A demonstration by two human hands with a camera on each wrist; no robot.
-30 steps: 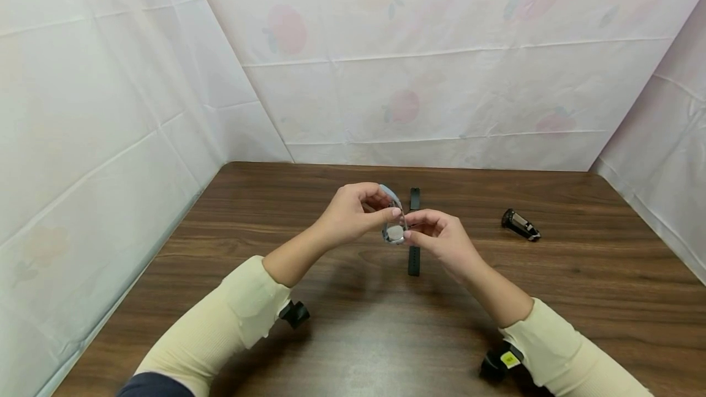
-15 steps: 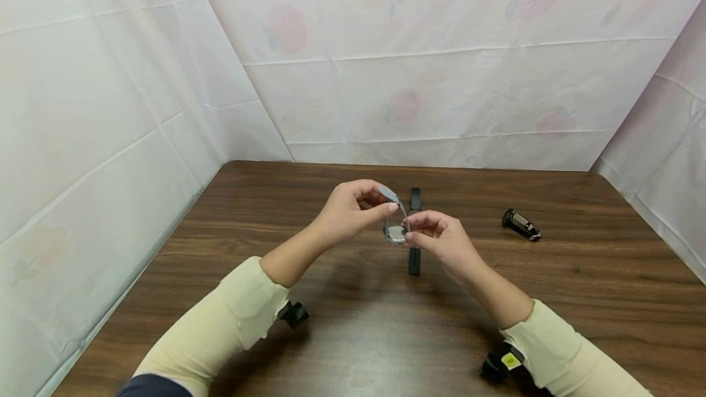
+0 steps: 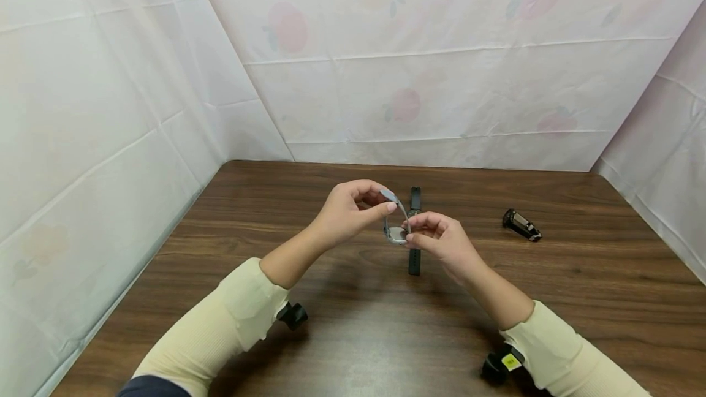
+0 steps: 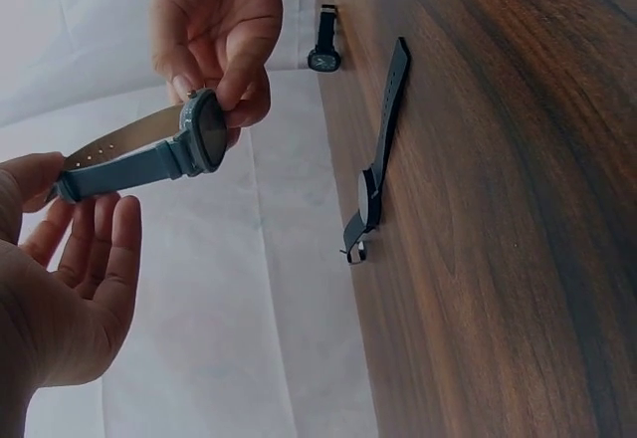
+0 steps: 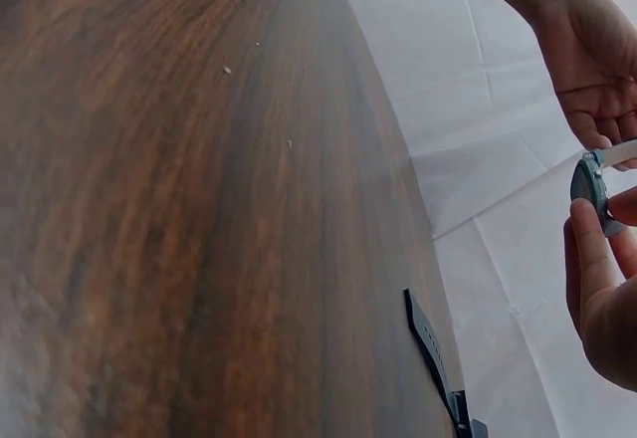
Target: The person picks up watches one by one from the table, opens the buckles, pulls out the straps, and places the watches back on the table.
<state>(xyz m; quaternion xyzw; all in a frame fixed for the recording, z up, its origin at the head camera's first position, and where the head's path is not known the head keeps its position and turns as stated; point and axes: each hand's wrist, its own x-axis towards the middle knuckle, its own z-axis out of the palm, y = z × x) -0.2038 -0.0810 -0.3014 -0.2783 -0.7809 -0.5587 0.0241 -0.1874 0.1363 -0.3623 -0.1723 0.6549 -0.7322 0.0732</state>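
A wristwatch (image 3: 396, 236) with a blue-grey strap is held up above the table between both hands, its strap forming a loop with the case at the bottom. My left hand (image 3: 349, 212) pinches the top of the strap between thumb and fingers. The case is pinched at its side by my right hand (image 3: 444, 242). In the left wrist view the watch (image 4: 127, 167) shows its dark dial facing right and a row of strap holes. Fingers partly cover the case (image 5: 585, 181) in the right wrist view.
Behind the right hand, a black watch (image 3: 414, 261) lies flat with its strap stretched out. Another black watch (image 3: 521, 225) with a folded band lies farther right on the brown wooden table (image 3: 265, 201). Pale fabric walls (image 3: 342, 90) stand around the table's back and sides.
My left hand has shifted slightly up and left with the strap, opening the loop. The case has tipped so its back shows less. The two black watches have stayed put.
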